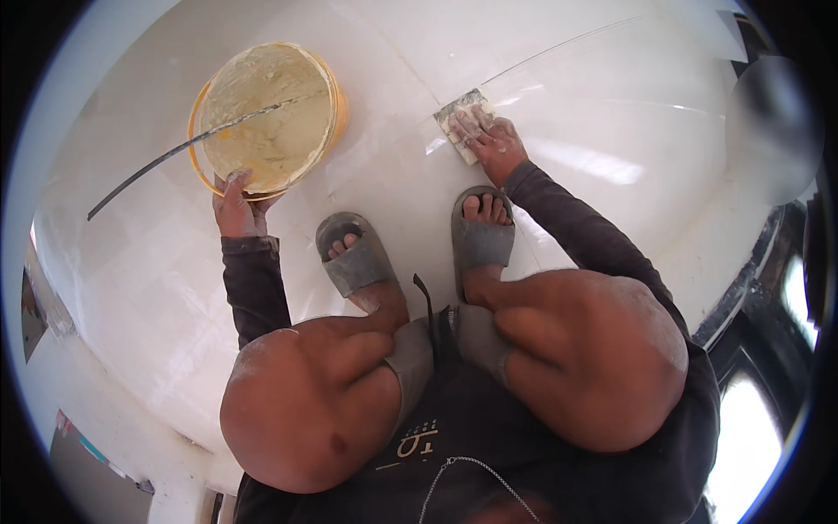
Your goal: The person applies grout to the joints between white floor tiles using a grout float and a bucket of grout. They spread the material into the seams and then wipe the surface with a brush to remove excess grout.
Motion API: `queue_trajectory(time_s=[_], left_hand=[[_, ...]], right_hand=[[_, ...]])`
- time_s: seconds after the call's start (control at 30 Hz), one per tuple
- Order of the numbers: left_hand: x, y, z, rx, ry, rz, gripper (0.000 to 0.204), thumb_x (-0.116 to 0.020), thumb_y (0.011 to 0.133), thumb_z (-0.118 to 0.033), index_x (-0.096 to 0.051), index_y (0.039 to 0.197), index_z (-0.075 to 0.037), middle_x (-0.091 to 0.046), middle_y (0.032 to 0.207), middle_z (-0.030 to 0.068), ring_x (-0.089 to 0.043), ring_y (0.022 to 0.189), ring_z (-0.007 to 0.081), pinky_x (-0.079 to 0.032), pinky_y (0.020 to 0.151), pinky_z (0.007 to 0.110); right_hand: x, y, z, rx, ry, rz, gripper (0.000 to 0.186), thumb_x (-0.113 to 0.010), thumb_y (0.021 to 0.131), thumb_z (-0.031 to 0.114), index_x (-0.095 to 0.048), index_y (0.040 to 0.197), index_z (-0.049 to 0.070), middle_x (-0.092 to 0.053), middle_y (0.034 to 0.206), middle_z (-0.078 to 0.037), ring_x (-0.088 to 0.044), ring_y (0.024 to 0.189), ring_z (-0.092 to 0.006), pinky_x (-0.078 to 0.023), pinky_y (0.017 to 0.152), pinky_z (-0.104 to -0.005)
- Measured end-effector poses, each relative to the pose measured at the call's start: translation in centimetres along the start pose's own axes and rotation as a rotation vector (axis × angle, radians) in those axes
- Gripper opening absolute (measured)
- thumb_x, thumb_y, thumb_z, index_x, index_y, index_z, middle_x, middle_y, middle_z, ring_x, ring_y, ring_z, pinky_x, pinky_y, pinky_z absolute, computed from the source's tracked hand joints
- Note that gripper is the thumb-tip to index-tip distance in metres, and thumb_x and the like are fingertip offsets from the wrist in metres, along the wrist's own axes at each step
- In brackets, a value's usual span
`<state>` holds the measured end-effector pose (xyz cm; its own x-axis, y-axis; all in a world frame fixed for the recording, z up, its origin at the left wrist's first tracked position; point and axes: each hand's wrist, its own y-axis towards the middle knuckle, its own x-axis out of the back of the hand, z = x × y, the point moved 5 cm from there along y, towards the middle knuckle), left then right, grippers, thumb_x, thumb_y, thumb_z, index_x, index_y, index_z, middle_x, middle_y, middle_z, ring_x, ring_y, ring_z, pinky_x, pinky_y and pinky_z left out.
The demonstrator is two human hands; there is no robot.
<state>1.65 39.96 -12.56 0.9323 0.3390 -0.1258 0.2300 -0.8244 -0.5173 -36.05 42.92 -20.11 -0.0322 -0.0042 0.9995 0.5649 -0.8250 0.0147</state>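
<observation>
The left hand (237, 210) is closed on the near rim of a round yellow plastic bucket (341, 115) of cream paste, a thin dark strip (155, 163) crossing its mouth. The right hand (494, 144), fingers spread, grips a flat, paste-smeared rectangular scraper (448, 111) against the glossy white tiled floor (393, 144), right of the bucket.

Between the bucket (341, 113) on the left and the right hand (493, 148), the floor (393, 144) offers an open lane. The rod (144, 174) juts left past the bucket's rim, and two slippers (360, 266) narrow the near side.
</observation>
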Motion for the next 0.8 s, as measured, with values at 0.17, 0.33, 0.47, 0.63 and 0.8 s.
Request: queue_trajectory(time_s=[0.17,0.33,0.47,0.63,0.8], left_hand=[[-0.4,-0.3,-0.5,-0.040,-0.011,0.046,0.050,-0.051,0.079,-0.008,-0.037,0.126,0.002,-0.053,0.114,0.0216,-0.064,0.092,0.0308,-0.061,0.066,0.037],[-0.6,-0.2,-0.3,-0.099,0.021,0.009,0.050,-0.050,0.080,-0.009,-0.035,0.127,0.002,-0.053,0.114,0.0213,-0.064,0.093,0.0318,-0.061,0.066,0.038],[-0.8,-0.5,-0.2,-0.085,0.013,0.013,0.050,-0.049,0.081,-0.011,-0.035,0.127,0.001,-0.053,0.115,0.0204,-0.063,0.094,0.0318,-0.061,0.068,0.039],[-1.0,-0.5,-0.4,-0.084,0.030,0.004,0.049,-0.049,0.081,-0.012,-0.035,0.127,0.002,-0.052,0.114,0.0204,-0.063,0.093,0.0317,-0.061,0.068,0.039],[-0.7,-0.4,0.0,-0.090,0.030,-0.041,0.049,-0.049,0.081,-0.011,-0.035,0.126,0.003,-0.052,0.113,0.0212,-0.064,0.092,0.0319,-0.061,0.067,0.038]], right_hand=[[1.6,1.2,-2.0,-0.027,0.022,0.109,0.043,-0.048,0.083,0.013,-0.054,0.124,0.020,-0.060,0.120,-0.004,-0.053,0.113,-0.0281,-0.036,0.088,-0.0379],[3.3,3.3,-4.4,-0.088,0.069,0.060,0.042,-0.048,0.082,0.012,-0.056,0.122,0.020,-0.061,0.117,-0.004,-0.055,0.109,-0.0269,-0.038,0.085,-0.0372],[3.1,1.5,-4.2,-0.083,0.003,0.084,0.041,-0.049,0.081,0.010,-0.057,0.120,0.020,-0.062,0.114,-0.004,-0.056,0.106,-0.0259,-0.039,0.083,-0.0366],[3.3,-2.8,-4.8,-0.202,0.064,0.198,0.040,-0.049,0.080,0.009,-0.058,0.118,0.020,-0.063,0.111,-0.003,-0.058,0.102,-0.0247,-0.040,0.080,-0.0358],[6.0,-1.4,-5.8,-0.266,0.099,0.015,0.040,-0.049,0.079,0.007,-0.060,0.115,0.020,-0.064,0.108,-0.003,-0.060,0.098,-0.0234,-0.041,0.078,-0.0351]])
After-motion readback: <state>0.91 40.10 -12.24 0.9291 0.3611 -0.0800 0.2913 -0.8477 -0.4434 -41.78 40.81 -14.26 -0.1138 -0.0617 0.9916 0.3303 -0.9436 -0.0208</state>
